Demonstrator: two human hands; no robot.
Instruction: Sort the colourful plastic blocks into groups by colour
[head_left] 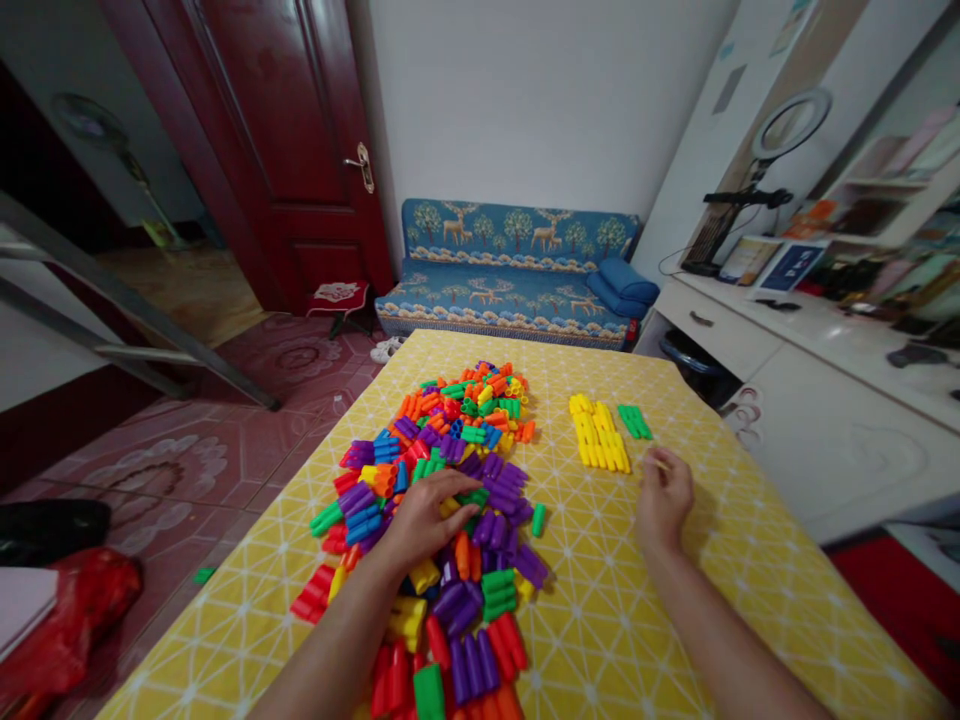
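A large pile of bullet-shaped plastic building blocks [504,478] in purple, orange, green, red, blue and yellow spreads over the left and middle of the table. My left hand [431,515] reaches into it, thumb and fingers closed around a green block [474,496]. Right of the pile, yellow blocks [600,437] lie together in neat rows. Beside them sits a small group of green blocks [635,422]. Just in front of that group my right hand [666,495] hovers with fingers curled together; whatever is in them, if anything, is hidden. A single green block [538,519] lies between pile and right hand.
The table wears a yellow patterned cloth [592,620]. Beyond it stands a blue sofa [517,270]. A white cabinet [847,410] with a ring light [791,125] is at right. On the left are a metal ladder [142,310] and a red bag [82,610]; one green block [203,576] is on the floor.
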